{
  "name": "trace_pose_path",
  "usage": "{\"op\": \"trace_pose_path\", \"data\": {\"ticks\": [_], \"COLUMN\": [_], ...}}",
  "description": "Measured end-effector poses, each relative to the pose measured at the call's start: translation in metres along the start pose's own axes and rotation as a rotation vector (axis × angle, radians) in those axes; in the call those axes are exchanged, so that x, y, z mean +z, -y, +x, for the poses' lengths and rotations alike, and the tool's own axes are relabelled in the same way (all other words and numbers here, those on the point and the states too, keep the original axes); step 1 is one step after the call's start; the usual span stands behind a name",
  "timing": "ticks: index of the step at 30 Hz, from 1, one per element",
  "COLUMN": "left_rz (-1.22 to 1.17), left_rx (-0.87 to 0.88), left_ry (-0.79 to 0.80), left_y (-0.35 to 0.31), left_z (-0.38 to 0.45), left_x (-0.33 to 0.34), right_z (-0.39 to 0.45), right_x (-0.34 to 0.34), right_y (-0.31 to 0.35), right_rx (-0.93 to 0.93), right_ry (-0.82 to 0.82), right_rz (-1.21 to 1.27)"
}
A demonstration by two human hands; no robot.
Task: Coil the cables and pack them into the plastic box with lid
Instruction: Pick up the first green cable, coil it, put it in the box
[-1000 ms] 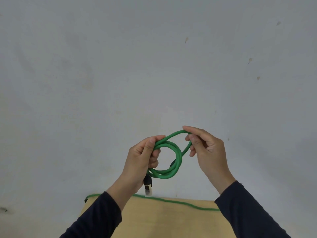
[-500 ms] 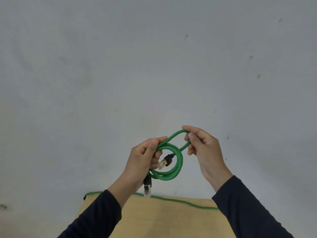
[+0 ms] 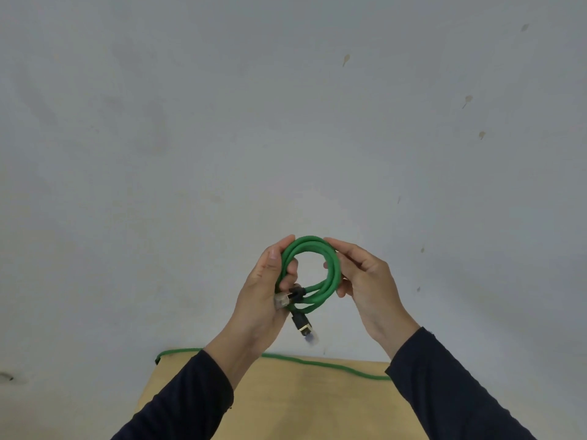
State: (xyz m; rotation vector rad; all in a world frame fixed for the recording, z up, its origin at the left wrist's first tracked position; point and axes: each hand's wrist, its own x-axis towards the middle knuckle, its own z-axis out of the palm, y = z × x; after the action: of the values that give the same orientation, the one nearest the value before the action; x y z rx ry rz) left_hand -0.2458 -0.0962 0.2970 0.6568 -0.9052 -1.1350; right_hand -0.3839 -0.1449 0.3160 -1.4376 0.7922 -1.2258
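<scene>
Both loops now merged into one green cable (image 3: 330,265) coil, right hand (image 3: 365,277) gripping it

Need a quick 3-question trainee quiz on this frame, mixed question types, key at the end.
1. True or false: the green cable in the hands is wound into a round coil.
2. Which hand holds the side of the coil where the clear plug sits?
A. left hand
B. right hand
C. neither
3. Fill in: a second green cable lies along the far edge of the ____ table.

Key:
1. True
2. A
3. wooden (tan)
</scene>
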Motion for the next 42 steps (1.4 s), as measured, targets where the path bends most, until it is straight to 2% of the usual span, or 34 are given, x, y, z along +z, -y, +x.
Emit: {"op": "trace_pose_path", "data": {"ticks": [4, 6, 9, 11, 13, 17, 25, 31, 38, 42], "left_rz": [-0.083, -0.095, -0.076, -0.043, -0.019, 0.040, 0.147, 0.256, 0.696, 0.976], "left_rx": [0.012, 0.027, 0.036, 0.032, 0.005, -0.136, -0.412, -0.531, -0.542, -0.508], "left_ry": [-0.028, -0.067, -0.089, -0.098, -0.112, -0.148, -0.185, -0.210, -0.116, -0.004], "left_y": [0.001, 0.003, 0.007, 0.012, 0.021, 0.048, 0.115, 0.159, 0.192, 0.207], "left_z": [0.003, 0.005, 0.003, -0.001, -0.008, -0.032, -0.112, -0.170, -0.199, -0.203], "left_x": [-0.003, -0.007, -0.008, -0.009, -0.014, -0.033, -0.072, -0.079, -0.084, -0.083], "right_z": [-0.005, -0.012, -0.024, -0.028, -0.033, -0.055, -0.149, -0.216, -0.248, -0.251], "right_x": [0.003, 0.005, 0.017, 0.022, 0.024, 0.020, 0.010, -0.003, -0.023, -0.033], "right_y": [-0.007, -0.009, -0.019, -0.030, -0.043, -0.072, -0.144, -0.178, -0.201, -0.219], "right_rx": [0.024, -0.037, -0.244, -0.328, -0.324, -0.248, 0.059, 0.242, 0.379, 0.422], "right_ry": [0.093, 0.122, 0.010, -0.104, -0.156, -0.176, -0.190, -0.209, -0.118, -0.112], "right_rz": [0.085, -0.056, -0.435, -0.525, -0.528, -0.555, -0.612, -0.659, -0.699, -0.742]}}
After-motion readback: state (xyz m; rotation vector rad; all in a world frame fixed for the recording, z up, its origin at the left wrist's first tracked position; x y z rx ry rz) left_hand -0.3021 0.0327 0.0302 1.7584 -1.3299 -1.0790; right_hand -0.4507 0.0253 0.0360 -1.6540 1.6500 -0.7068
